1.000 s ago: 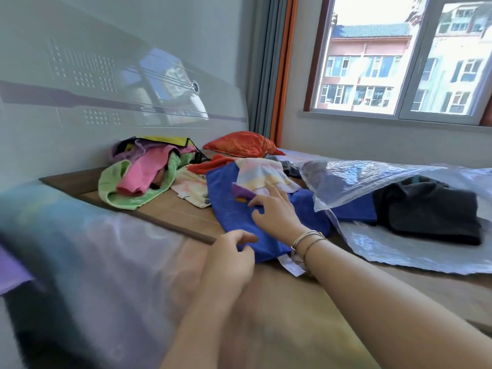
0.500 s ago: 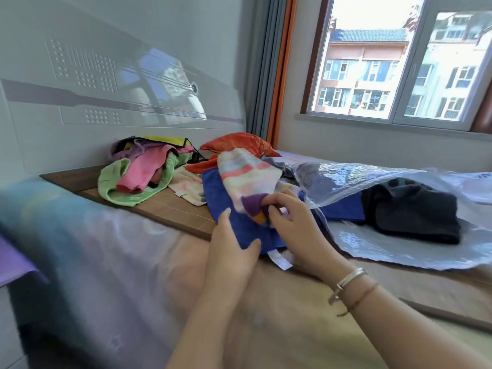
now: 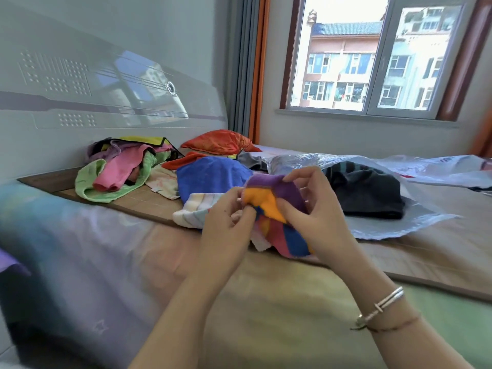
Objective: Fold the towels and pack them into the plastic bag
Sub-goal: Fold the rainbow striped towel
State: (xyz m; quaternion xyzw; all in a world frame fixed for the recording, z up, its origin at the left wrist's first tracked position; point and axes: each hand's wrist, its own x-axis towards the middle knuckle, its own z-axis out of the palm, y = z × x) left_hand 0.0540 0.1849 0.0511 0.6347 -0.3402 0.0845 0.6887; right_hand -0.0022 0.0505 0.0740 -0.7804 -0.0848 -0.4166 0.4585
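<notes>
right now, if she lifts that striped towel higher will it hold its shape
Probably not. The striped towel bunches between both hands and sags below them, so it looks floppy. It seems light: fingers pinch it easily. The fuzzy surface likely resists slipping.

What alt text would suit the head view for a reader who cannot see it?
Both hands, left hand and right hand, pinch a multicoloured towel held up over a bed. Behind it lie a blue towel, a pile of unfolded towels by the headboard, and to the right a clear plastic bag holding a dark folded towel.
</notes>
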